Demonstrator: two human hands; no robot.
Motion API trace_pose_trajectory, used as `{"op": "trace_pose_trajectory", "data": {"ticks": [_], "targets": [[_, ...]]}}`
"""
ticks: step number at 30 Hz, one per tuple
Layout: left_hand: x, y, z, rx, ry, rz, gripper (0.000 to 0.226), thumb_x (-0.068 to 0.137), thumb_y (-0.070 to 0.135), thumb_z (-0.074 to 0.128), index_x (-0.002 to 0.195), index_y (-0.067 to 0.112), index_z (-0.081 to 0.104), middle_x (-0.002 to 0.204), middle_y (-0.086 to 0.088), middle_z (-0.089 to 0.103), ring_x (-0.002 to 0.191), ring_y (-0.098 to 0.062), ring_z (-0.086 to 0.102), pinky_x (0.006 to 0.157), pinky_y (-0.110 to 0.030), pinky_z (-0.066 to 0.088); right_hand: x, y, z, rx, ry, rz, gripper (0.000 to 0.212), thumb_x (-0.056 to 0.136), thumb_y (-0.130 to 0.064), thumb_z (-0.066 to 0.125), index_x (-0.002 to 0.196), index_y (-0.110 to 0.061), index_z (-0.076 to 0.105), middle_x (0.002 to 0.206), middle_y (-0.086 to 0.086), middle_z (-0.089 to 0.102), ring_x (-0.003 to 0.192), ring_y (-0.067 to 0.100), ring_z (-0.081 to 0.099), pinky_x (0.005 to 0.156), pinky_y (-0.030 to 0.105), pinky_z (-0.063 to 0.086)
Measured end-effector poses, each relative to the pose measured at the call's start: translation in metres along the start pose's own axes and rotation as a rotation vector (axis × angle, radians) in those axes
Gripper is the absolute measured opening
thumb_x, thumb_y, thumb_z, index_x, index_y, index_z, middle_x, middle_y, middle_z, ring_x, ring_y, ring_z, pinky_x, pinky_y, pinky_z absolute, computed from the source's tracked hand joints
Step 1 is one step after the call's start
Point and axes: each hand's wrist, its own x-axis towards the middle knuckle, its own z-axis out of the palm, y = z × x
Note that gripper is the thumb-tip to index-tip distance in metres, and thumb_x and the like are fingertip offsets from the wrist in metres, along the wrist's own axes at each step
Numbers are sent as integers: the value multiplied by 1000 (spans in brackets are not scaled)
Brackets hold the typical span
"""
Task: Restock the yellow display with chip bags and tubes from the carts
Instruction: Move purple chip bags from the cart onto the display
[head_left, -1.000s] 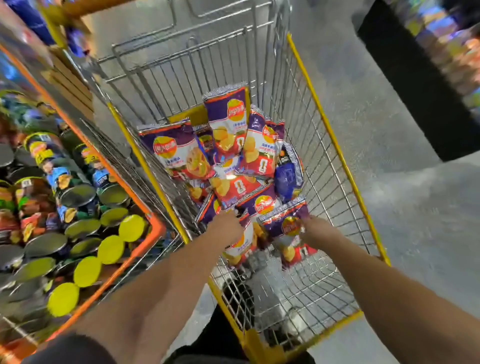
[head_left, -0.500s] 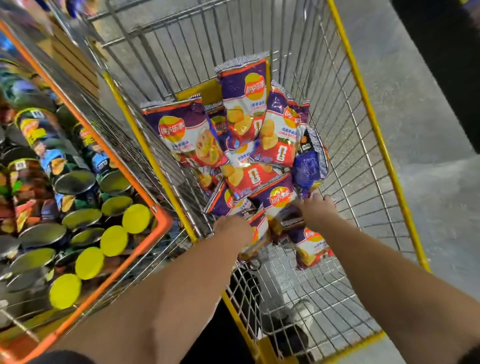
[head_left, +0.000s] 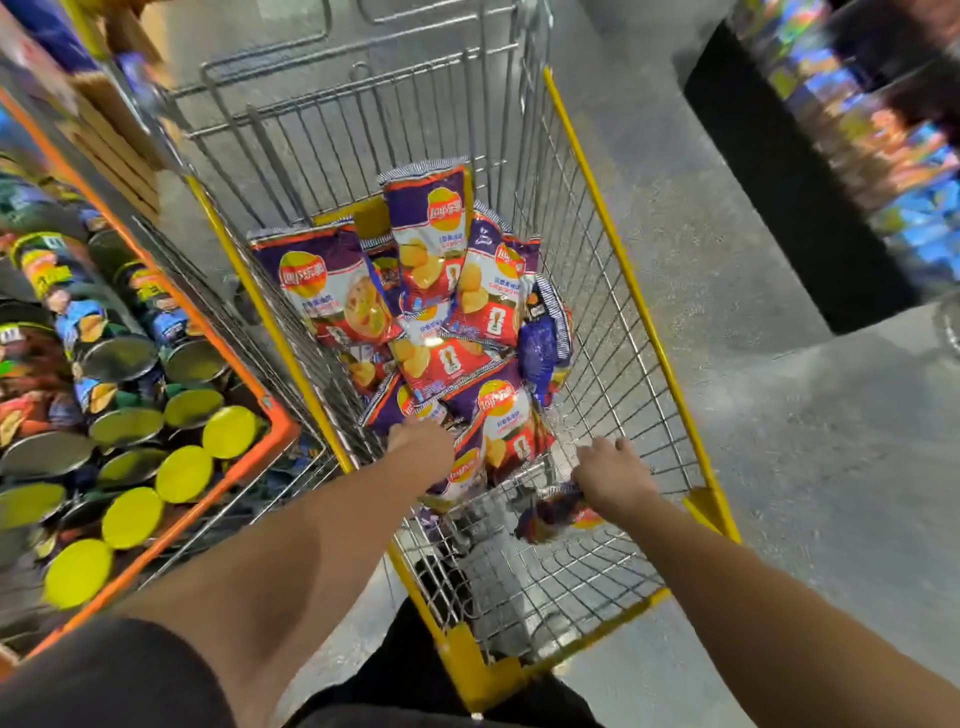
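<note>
Purple chip bags (head_left: 431, 291) lie heaped inside the yellow-framed wire cart (head_left: 639, 291), toward its far end. Of the two hands reaching into that cart, the left hand (head_left: 423, 447) grips a bag at the heap's near edge, while the right hand (head_left: 613, 475) clutches a blurred bag (head_left: 553, 512) just nearer. Left of the cart, touching its side, an orange-framed cart (head_left: 234, 473) holds chip tubes (head_left: 135, 431).

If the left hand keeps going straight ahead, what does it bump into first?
Probably the purple chip bags piled in the yellow cart; the left hand is already at the nearest ones, though depth is hard to judge.
</note>
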Motion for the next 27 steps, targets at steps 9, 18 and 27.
{"op": "trace_pose_trajectory", "data": {"ticks": [9, 18, 27], "targets": [[-110, 5, -37, -320, 411, 129, 22, 91, 8, 50, 111, 9, 57, 113, -13, 57, 100, -31, 58, 80, -39, 50, -59, 48, -82, 197, 271, -267, 43, 87, -42, 63, 126, -26, 62, 158, 1, 22, 144, 29, 21, 109, 39, 29], [-273, 1, -20, -604, 1064, 152, 17, 93, 20, 59, 103, 6, 63, 109, -11, 61, 103, -33, 59, 81, -41, 48, -163, 38, -171, 212, 545, -452, 38, 80, -44, 73, 112, -23, 72, 134, 9, 48, 121, 25, 50, 96, 32, 41], [-426, -45, 97, -1114, 1369, -305, 14, 84, 15, 72, 85, 11, 59, 88, -2, 59, 85, -24, 57, 72, -35, 42, -249, -97, -230, 45, 715, -821, 47, 73, -57, 65, 99, -19, 76, 116, 7, 61, 112, 30, 54, 89, 41, 45]]}}
